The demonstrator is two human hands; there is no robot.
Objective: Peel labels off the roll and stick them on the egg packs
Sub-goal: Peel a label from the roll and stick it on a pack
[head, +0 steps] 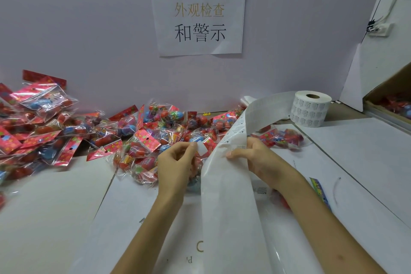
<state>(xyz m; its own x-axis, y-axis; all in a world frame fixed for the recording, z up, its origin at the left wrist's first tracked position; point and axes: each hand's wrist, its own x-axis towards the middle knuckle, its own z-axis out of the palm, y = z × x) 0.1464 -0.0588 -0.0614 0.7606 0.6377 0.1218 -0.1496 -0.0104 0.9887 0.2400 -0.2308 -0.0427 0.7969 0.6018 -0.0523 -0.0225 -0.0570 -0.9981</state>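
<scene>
A white label roll (310, 108) stands at the back right, and its backing strip (229, 196) runs down over the table toward me. My right hand (255, 155) pinches the strip's edge just below several printed labels. My left hand (178, 162) pinches a small white peeled label (201, 148) at its fingertips, just left of the strip. Below my left hand lies a clear egg pack (142, 167) with red and coloured eggs, at the near edge of a big heap of egg packs (66, 127).
A paper sign (199, 18) hangs on the wall behind. A cardboard box (391, 98) with more packs sits at the far right. A few packs (280, 137) lie right of the strip. White sheets (55, 218) cover the table, with a coloured strip (320, 191) near my right forearm.
</scene>
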